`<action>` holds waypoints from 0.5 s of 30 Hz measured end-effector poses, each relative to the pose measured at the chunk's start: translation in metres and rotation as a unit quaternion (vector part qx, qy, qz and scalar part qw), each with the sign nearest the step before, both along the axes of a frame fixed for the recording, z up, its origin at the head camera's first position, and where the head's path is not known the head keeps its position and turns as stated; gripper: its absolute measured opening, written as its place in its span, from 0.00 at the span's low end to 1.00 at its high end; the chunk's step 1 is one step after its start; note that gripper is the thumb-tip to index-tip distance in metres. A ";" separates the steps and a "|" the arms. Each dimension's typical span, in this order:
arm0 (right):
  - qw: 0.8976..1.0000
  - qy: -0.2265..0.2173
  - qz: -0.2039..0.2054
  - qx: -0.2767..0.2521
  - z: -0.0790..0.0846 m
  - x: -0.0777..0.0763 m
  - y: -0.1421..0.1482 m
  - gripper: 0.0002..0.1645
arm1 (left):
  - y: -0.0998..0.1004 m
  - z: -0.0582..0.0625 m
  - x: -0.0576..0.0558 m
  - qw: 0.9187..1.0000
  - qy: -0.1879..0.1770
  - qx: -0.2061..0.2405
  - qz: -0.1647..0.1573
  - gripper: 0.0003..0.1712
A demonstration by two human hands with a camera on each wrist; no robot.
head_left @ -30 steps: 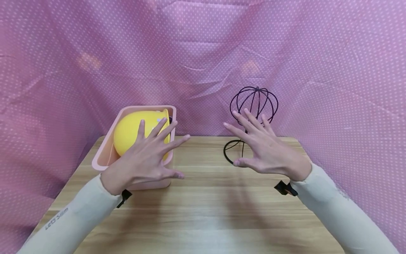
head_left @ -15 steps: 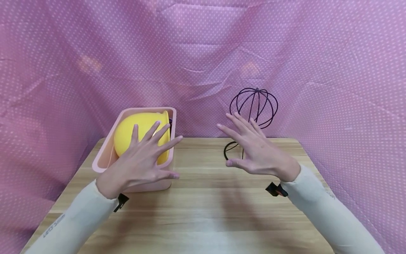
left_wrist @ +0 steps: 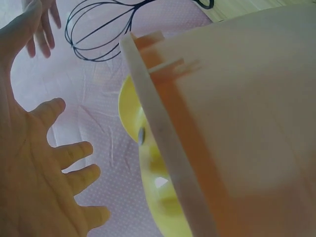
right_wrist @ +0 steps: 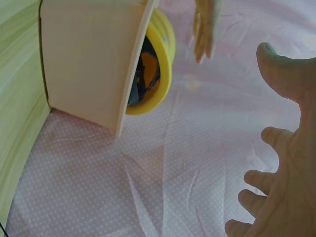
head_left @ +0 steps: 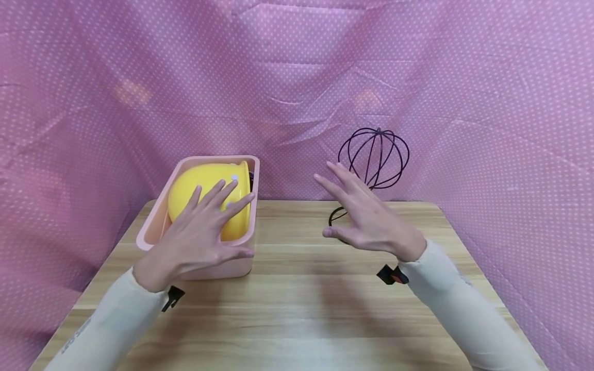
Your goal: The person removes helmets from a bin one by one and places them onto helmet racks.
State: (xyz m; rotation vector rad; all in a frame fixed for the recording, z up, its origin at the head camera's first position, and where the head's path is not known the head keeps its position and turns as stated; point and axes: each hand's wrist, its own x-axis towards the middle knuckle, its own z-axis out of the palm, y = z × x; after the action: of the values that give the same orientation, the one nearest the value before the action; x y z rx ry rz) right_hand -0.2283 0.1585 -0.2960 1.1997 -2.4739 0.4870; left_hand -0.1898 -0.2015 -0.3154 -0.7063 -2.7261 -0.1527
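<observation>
In the head view, a yellow helmet (head_left: 199, 178) lies on its side in a pink bin (head_left: 232, 269) at the left of the table. Its opening faces right, and dark straps (right_wrist: 143, 76) show inside it in the right wrist view. My left hand (head_left: 197, 234) hovers over the bin's near side with fingers spread, holding nothing. At right, a black wire hat stand (head_left: 379, 132) with a round cage top stands near the back edge. My right hand (head_left: 371, 219) hovers in front of it, palm down, fingers extended, and hides its stem and part of its base.
The wooden table (head_left: 297, 309) runs under both arms. A pink dotted cloth (head_left: 297, 93) hangs behind it and along both sides. Black camera mounts (head_left: 392, 274) sit at both wrists.
Both hands have drifted left and slightly nearer the body, fingers still extended. More of the helmet shows now, and less of the stand's base. The helmet, bin and stand have stayed in place.
</observation>
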 end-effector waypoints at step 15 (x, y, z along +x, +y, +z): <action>0.993 -0.100 -0.006 -0.057 -0.012 -0.011 -0.025 0.62 | -0.028 -0.011 0.009 0.998 -0.002 0.051 0.038 0.64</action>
State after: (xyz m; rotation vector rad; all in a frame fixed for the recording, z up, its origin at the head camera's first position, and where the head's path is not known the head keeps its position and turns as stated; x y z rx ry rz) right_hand -0.2395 0.1331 -0.3085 1.1397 -2.5766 0.7678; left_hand -0.1811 -0.2296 -0.3265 -0.5749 -2.7214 -0.2752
